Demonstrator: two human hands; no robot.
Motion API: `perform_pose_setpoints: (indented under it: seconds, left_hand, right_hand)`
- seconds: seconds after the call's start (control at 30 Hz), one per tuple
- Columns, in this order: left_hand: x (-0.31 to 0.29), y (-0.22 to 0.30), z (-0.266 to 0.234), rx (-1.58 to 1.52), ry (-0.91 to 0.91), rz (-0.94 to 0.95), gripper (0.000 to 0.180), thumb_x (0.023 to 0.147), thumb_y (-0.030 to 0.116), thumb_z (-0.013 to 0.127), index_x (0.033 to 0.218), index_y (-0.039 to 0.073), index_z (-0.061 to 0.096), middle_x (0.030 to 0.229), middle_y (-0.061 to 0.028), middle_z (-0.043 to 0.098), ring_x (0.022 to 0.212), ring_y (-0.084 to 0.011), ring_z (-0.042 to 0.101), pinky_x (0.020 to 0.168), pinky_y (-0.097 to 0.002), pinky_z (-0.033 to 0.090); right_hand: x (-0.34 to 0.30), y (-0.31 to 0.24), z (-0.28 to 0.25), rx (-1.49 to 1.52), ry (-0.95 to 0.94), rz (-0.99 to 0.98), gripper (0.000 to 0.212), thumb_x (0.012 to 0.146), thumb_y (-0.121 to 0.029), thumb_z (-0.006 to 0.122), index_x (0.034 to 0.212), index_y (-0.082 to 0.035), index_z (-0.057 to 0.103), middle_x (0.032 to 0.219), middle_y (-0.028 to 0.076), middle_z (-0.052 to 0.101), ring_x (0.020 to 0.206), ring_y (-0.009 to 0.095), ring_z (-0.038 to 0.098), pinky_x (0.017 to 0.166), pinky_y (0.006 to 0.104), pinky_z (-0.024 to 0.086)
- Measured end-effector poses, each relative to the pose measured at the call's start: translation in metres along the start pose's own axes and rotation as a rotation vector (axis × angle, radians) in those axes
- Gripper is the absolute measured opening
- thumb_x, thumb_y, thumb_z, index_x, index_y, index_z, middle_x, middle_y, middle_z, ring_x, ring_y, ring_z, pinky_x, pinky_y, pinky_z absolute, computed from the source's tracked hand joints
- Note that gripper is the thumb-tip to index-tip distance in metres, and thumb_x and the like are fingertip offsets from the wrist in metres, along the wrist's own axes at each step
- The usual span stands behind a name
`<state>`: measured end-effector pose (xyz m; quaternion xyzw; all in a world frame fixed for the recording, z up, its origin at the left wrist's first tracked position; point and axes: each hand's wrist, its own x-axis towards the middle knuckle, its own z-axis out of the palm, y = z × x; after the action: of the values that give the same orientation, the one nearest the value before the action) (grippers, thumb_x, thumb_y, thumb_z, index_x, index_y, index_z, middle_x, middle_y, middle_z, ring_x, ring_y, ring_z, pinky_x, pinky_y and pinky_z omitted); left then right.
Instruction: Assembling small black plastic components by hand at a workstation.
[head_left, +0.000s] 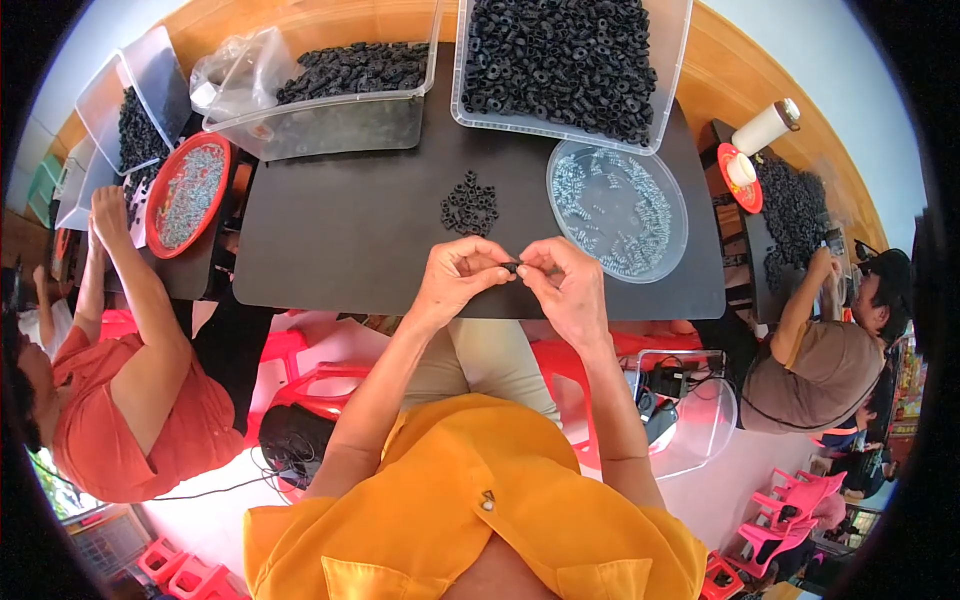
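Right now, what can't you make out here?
Head view, small black piece: full shape, partly hidden by your left hand and right hand.
Head view, silvery pieces in the round tray: too small to count.
Head view, right clear bin: far rim, cut off by top edge.

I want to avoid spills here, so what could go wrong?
The small black part pinched between the left hand and right hand is near the front edge of the table; a slip might drop it. The clear round tray of what look like small springs sits beyond the right hand; a bump could scatter them. The loose pile of black rings lies just past both hands, so a sweep might spread it.
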<state>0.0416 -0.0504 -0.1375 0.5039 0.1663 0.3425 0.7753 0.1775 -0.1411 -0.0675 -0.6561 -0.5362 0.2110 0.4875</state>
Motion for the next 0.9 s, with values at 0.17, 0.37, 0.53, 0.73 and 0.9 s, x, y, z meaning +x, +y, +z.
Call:
perform_pose_setpoints:
  seconds: [0.17, 0.37, 0.53, 0.73, 0.9]
  left_hand:
    - [-0.001, 0.005, 0.005, 0.002, -0.036, -0.057, 0.015, 0.081, -0.006, 0.063, 0.096, -0.004, 0.061, 0.086, -0.0083, 0.067, 0.08, -0.012, 0.064, 0.075, -0.0237, 0.052]
    - [-0.004, 0.006, 0.003, 0.129, -0.038, -0.067, 0.014, 0.081, -0.006, 0.062, 0.095, -0.006, 0.06, 0.085, -0.0091, 0.067, 0.081, -0.0131, 0.064, 0.075, -0.0236, 0.052]
    - [-0.016, 0.01, -0.007, -0.025, 0.105, -0.053, 0.012, 0.081, -0.006, 0.062, 0.092, -0.004, 0.061, 0.085, -0.009, 0.067, 0.08, -0.0154, 0.066, 0.074, -0.0238, 0.053]
    - [-0.019, 0.015, -0.023, -0.136, 0.137, 0.008, 0.012, 0.081, -0.005, 0.062, 0.093, -0.003, 0.061, 0.091, -0.0129, 0.066, 0.079, -0.018, 0.067, 0.07, -0.0259, 0.055]
    - [-0.019, 0.016, -0.021, -0.11, 0.166, 0.006, 0.014, 0.081, -0.004, 0.063, 0.095, -0.002, 0.061, 0.09, -0.0124, 0.066, 0.078, -0.0182, 0.067, 0.07, -0.0257, 0.055]
  right_hand:
    - [-0.004, 0.019, 0.001, 0.268, -0.036, 0.192, 0.01, 0.075, 0.006, 0.066, 0.083, 0.003, 0.061, 0.079, 0.004, 0.059, 0.068, 0.008, 0.059, 0.058, 0.0216, 0.05]
    - [-0.009, 0.011, 0.012, 0.093, 0.054, 0.007, 0.009, 0.075, 0.002, 0.067, 0.084, 0.0, 0.066, 0.077, 0.007, 0.059, 0.064, 0.013, 0.06, 0.056, 0.0223, 0.049]
    - [-0.003, 0.009, 0.01, -0.031, 0.003, -0.155, 0.012, 0.079, 0.001, 0.064, 0.09, -0.001, 0.067, 0.078, 0.007, 0.059, 0.065, 0.013, 0.059, 0.055, 0.0241, 0.048]
    - [0.016, 0.037, 0.027, -0.142, 0.087, -0.115, 0.013, 0.077, 0.001, 0.063, 0.089, -0.002, 0.066, 0.078, 0.009, 0.059, 0.063, 0.02, 0.058, 0.055, 0.0294, 0.045]
    - [0.03, 0.038, 0.043, -0.441, 0.025, -0.247, 0.018, 0.075, 0.0, 0.063, 0.092, -0.005, 0.066, 0.08, 0.007, 0.054, 0.073, 0.026, 0.057, 0.064, 0.036, 0.046]
